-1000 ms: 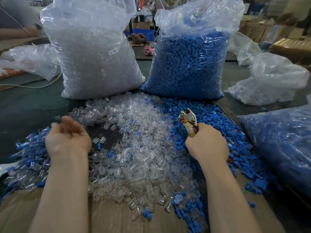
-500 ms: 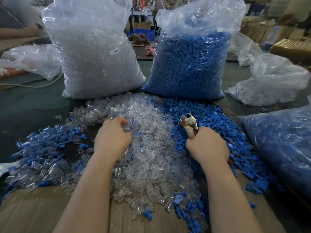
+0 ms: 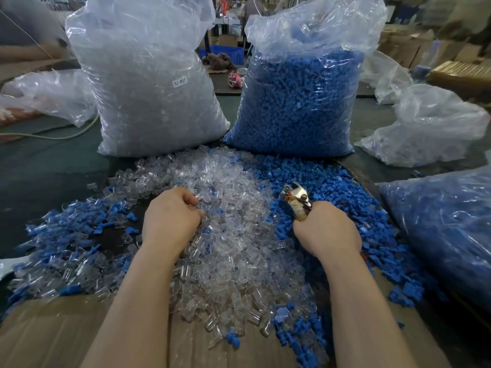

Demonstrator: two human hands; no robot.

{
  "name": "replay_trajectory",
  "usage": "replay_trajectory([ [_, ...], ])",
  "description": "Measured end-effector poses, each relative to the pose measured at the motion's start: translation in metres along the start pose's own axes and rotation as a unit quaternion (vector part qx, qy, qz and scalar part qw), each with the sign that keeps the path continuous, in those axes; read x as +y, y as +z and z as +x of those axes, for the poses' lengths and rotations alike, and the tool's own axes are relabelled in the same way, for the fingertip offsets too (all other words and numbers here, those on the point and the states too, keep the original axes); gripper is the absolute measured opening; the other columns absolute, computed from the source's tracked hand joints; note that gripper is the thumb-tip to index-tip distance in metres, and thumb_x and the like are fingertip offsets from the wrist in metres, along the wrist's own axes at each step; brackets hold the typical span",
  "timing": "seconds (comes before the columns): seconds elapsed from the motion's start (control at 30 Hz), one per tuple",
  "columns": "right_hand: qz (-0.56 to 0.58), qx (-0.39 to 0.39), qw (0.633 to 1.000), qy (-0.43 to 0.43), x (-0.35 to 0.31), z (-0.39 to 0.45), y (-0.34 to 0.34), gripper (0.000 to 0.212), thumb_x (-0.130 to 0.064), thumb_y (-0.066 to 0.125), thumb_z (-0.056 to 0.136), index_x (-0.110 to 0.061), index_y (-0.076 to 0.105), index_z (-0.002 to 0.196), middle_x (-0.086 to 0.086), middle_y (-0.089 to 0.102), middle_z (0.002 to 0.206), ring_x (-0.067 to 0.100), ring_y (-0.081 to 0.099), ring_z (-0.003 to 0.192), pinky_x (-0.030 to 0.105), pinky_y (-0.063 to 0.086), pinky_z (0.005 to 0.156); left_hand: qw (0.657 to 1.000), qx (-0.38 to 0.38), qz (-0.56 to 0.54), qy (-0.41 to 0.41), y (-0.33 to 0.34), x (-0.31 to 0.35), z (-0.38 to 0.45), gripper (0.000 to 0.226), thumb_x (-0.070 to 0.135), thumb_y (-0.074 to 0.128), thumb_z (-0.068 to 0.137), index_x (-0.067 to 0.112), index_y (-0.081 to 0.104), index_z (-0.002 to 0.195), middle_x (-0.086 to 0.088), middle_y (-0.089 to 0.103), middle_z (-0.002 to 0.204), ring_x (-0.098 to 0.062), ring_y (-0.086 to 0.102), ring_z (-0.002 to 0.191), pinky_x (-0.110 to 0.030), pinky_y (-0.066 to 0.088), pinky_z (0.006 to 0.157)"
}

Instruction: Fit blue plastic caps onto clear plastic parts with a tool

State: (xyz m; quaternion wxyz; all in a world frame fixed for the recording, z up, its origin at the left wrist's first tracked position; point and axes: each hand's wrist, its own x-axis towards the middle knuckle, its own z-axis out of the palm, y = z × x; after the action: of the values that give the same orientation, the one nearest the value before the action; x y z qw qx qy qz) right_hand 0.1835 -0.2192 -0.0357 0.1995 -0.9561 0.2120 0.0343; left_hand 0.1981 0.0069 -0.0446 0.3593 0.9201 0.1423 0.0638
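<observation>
clear parts (image 3: 228, 235) are heaped under the left hand (image 3: 170, 221), whose curled fingers dig in; whether one is pinched cannot be told. tool (image 3: 296, 199) is gripped by the right hand (image 3: 328, 229), blue caps (image 3: 332, 187) just beyond.

Left hand (image 3: 171, 217) rests in the pile of clear parts (image 3: 228, 251), fingers curled down among them; whether it holds one cannot be told. Right hand (image 3: 328, 229) grips a metal tool (image 3: 296, 200), head pointing up and away, over the blue caps (image 3: 342, 192) heaped on the right. Behind the piles stand a clear bag (image 3: 148, 83) of clear parts, labelled SJ-017, and a bag of blue caps (image 3: 300, 96); capped pieces (image 3: 61, 243) lie scattered to the left, cardboard (image 3: 47, 335) in the foreground.
</observation>
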Motion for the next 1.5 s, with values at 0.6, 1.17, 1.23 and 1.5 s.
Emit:
replay_trajectory([
  [0.6,0.186,0.105,0.976,-0.051,0.001,0.006,0.004,0.033,-0.049,0.07,0.084,-0.026,0.051,0.097,-0.007,0.057,0.082,0.022,0.056,0.077,0.035,0.042,0.067,0.906,-0.139,-0.4,-0.022,-0.008,0.024,-0.007,0.021,-0.002,0.073,0.08,0.012,0.075,0.095,-0.007,0.077,0.089,-0.016,0.073,0.082,-0.02,0.057,0.068],
  [1.17,0.488,-0.011,0.857,-0.164,-0.008,-0.007,-0.006,0.016,-0.012,0.071,0.088,-0.028,0.068,0.09,-0.003,0.074,0.085,0.005,0.068,0.08,0.002,0.044,0.061,0.91,-0.118,-0.397,0.022,0.01,0.052,-0.024,0.016,0.019,0.07,0.09,0.002,0.07,0.09,-0.003,0.075,0.074,-0.012,0.072,0.067,-0.021,0.058,0.062],
  [1.23,0.487,-0.011,0.856,-0.172,-0.008,-0.008,-0.006,0.015,-0.012,0.072,0.087,-0.027,0.069,0.088,-0.003,0.074,0.083,0.006,0.068,0.08,0.003,0.046,0.063,0.905,-0.118,-0.408,0.017,0.011,0.055,-0.027,0.012,0.016,0.071,0.09,0.004,0.07,0.09,-0.006,0.076,0.076,-0.014,0.074,0.068,-0.022,0.059,0.061],
  [1.5,0.504,0.04,0.839,-0.199,-0.011,-0.009,-0.004,0.017,-0.016,0.08,0.081,-0.02,0.064,0.077,-0.015,0.062,0.061,-0.003,0.056,0.06,0.007,0.046,0.059,0.867,-0.165,-0.469,-0.027,0.016,0.064,-0.034,0.008,0.007,0.074,0.085,0.003,0.07,0.091,-0.009,0.076,0.075,-0.012,0.073,0.066,-0.019,0.058,0.059],
])
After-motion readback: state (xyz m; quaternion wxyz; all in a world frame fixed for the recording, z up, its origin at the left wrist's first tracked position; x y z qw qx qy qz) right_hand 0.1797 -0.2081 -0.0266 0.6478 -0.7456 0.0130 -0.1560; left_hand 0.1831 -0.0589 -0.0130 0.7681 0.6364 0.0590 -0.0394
